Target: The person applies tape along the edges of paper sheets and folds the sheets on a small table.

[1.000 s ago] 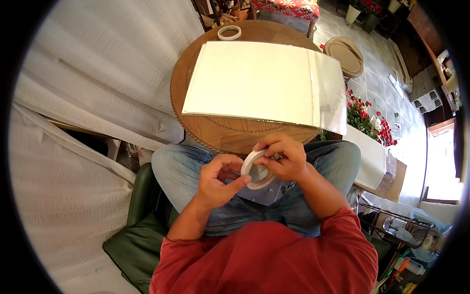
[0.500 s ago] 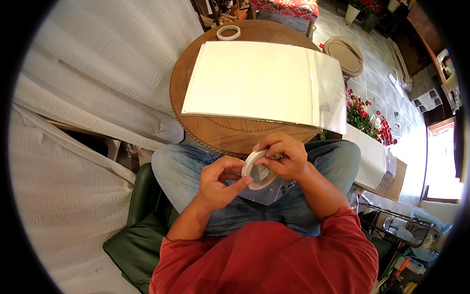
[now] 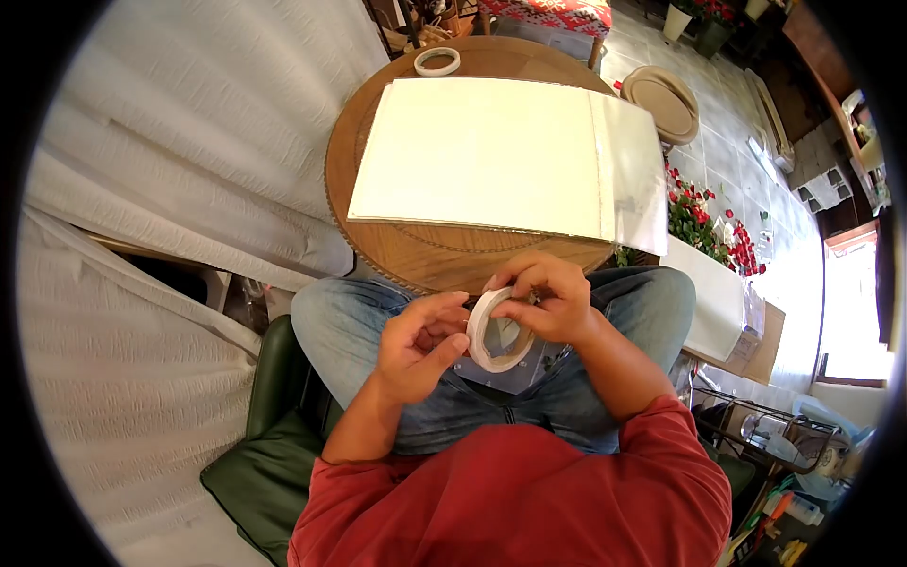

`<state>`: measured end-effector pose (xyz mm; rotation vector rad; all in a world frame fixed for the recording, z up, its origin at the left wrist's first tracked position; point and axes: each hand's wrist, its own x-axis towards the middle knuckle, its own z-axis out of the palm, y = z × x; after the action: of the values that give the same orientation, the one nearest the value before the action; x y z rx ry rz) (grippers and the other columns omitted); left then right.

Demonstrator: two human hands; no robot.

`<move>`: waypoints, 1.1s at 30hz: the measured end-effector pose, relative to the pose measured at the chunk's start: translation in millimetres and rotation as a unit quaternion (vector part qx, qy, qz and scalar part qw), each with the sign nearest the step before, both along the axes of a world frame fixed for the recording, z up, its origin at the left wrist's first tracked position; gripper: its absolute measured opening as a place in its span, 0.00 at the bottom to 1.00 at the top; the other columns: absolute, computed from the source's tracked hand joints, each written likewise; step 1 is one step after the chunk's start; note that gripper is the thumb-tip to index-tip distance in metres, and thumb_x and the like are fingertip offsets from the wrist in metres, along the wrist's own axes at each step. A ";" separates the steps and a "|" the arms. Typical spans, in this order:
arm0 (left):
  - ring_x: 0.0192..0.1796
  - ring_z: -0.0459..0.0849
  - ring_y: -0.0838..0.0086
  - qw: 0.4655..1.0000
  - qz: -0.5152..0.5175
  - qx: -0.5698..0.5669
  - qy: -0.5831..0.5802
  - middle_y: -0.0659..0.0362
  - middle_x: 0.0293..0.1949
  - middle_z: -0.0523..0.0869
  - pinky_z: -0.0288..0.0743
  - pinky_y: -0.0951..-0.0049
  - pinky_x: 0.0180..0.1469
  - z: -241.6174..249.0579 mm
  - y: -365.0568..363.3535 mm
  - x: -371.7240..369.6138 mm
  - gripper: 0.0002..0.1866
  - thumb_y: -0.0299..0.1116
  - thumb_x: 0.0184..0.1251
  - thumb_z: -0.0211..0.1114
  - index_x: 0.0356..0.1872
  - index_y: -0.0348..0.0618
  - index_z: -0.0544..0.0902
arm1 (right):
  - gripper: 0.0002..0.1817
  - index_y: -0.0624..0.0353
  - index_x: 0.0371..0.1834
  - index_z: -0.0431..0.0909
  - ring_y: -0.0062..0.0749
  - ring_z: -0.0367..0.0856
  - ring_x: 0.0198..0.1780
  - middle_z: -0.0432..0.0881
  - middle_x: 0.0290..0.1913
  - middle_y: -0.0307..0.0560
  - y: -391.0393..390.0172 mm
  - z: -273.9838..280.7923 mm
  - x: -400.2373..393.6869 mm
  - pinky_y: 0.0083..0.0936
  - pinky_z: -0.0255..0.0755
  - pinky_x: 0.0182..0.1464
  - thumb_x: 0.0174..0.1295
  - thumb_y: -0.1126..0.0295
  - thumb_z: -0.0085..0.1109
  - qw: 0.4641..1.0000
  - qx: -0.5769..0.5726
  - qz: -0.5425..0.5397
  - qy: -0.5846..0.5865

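A white roll of tape [image 3: 479, 333] is held upright over my lap, just in front of the round table. My right hand [image 3: 548, 298] pinches its upper right rim between thumb and fingers. Close to the roll's left side, my left hand [image 3: 418, 345] has its fingers curved and parted, with the thumb tip beside the rim; it does not grip the roll. On the wooden table [image 3: 444, 255] lies a large cream sheet stack [image 3: 482, 156] with a clear plastic edge [image 3: 638, 175] on its right. A second tape roll [image 3: 437, 62] rests behind the stack.
A white curtain [image 3: 189, 170] hangs at the left. Red flowers [image 3: 699, 213] and a white box [image 3: 704, 302] are right of the table. A beige round stool [image 3: 661, 99] stands behind them. A wire basket [image 3: 756, 430] is at the lower right.
My left hand has moved slightly left and its fingers have come off the roll. My right hand still holds the roll, which has tilted a little.
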<state>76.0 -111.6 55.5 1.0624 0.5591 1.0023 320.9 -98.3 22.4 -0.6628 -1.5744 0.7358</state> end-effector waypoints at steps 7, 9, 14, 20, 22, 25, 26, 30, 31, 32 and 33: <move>0.33 0.89 0.75 0.928 0.112 0.260 0.240 0.52 0.39 0.91 0.84 0.77 0.37 9.8 9.6 10.5 0.04 0.22 0.75 0.71 0.43 0.31 0.87 | 0.08 0.64 0.40 0.83 0.43 0.90 0.52 0.89 0.54 0.56 -6.6 11.2 -15.6 0.33 0.83 0.54 0.63 0.76 0.75 0.990 -0.127 -0.049 -0.030; 0.31 0.87 0.79 0.856 0.169 0.369 0.320 0.56 0.35 0.90 0.81 0.79 0.34 8.9 13.9 12.4 0.04 0.24 0.77 0.69 0.45 0.32 0.86 | 0.08 0.64 0.43 0.86 0.51 0.85 0.64 0.83 0.66 0.58 -18.7 20.5 -20.6 0.38 0.81 0.61 0.66 0.72 0.74 0.986 -0.159 -0.024 -0.053; 0.31 0.87 0.80 0.862 0.155 0.359 0.323 0.55 0.33 0.90 0.82 0.79 0.34 7.4 8.7 19.2 0.08 0.25 0.80 0.67 0.50 0.30 0.84 | 0.11 0.65 0.47 0.87 0.57 0.67 0.82 0.72 0.79 0.59 -54.2 37.2 -31.3 0.52 0.64 0.79 0.67 0.71 0.73 0.983 -0.102 -0.084 -0.128; 0.34 0.90 0.76 0.899 0.031 0.326 0.291 0.55 0.37 0.91 0.87 0.75 0.38 15.4 18.5 27.2 0.14 0.24 0.76 0.70 0.58 0.30 0.84 | 0.06 0.66 0.46 0.83 0.53 0.80 0.68 0.75 0.73 0.64 -85.2 23.9 -13.4 0.46 0.75 0.71 0.69 0.77 0.63 0.972 -0.213 -0.085 -0.043; 0.40 0.92 0.71 0.869 0.069 0.351 0.341 0.54 0.41 0.91 0.88 0.71 0.43 13.8 40.4 27.6 0.17 0.24 0.72 0.74 0.59 0.34 0.84 | 0.06 0.66 0.48 0.81 0.46 0.85 0.54 0.82 0.64 0.62 -93.6 36.4 4.6 0.37 0.81 0.56 0.72 0.77 0.60 0.969 -0.181 -0.143 -0.083; 0.51 0.91 0.61 0.755 0.092 0.484 0.433 0.53 0.49 0.91 0.87 0.64 0.54 20.6 98.1 18.7 0.24 0.26 0.64 0.79 0.61 0.40 0.86 | 0.16 0.65 0.58 0.74 0.42 0.85 0.46 0.88 0.51 0.55 -98.3 44.3 40.4 0.39 0.79 0.50 0.72 0.71 0.65 0.886 -0.365 -0.266 0.106; 0.58 0.89 0.57 0.656 0.077 0.586 0.469 0.53 0.54 0.91 0.85 0.61 0.60 24.0 118.8 14.7 0.27 0.26 0.59 0.81 0.61 0.43 0.87 | 0.18 0.64 0.59 0.72 0.43 0.84 0.45 0.88 0.48 0.54 -87.8 45.4 53.6 0.40 0.78 0.50 0.72 0.70 0.66 0.889 -0.342 -0.294 0.076; 0.63 0.86 0.53 0.647 -0.033 0.598 0.472 0.53 0.58 0.90 0.82 0.58 0.66 13.7 174.1 10.0 0.25 0.29 0.57 0.82 0.58 0.43 0.89 | 0.27 0.63 0.59 0.69 0.50 0.85 0.43 0.87 0.41 0.54 -35.3 55.7 101.5 0.43 0.73 0.56 0.66 0.64 0.75 0.803 -0.079 -0.412 -0.423; 0.62 0.86 0.54 0.645 -0.068 0.592 0.479 0.53 0.58 0.90 0.82 0.59 0.65 9.2 184.9 9.8 0.23 0.30 0.59 0.81 0.56 0.42 0.89 | 0.29 0.62 0.58 0.69 0.53 0.84 0.43 0.86 0.40 0.55 -22.3 43.7 112.1 0.43 0.71 0.58 0.64 0.64 0.77 0.823 -0.062 -0.345 -0.447; 0.62 0.87 0.55 0.641 -0.103 0.584 0.487 0.53 0.58 0.90 0.83 0.60 0.64 8.9 192.0 10.8 0.21 0.31 0.60 0.81 0.55 0.42 0.90 | 0.30 0.62 0.58 0.69 0.57 0.84 0.43 0.85 0.39 0.55 -10.0 31.5 121.2 0.43 0.69 0.60 0.62 0.63 0.79 0.837 -0.044 -0.276 -0.470; 0.61 0.88 0.56 0.636 -0.111 0.589 0.487 0.52 0.58 0.91 0.84 0.60 0.63 15.6 192.6 15.3 0.17 0.31 0.62 0.79 0.52 0.41 0.91 | 0.30 0.62 0.55 0.69 0.60 0.85 0.46 0.86 0.40 0.59 -0.2 21.7 127.6 0.47 0.72 0.56 0.59 0.64 0.80 0.852 -0.041 -0.255 -0.455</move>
<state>91.3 81.0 71.1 2.8721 0.5526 0.3675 448.5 -98.6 44.0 -1.5773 -2.0613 0.0423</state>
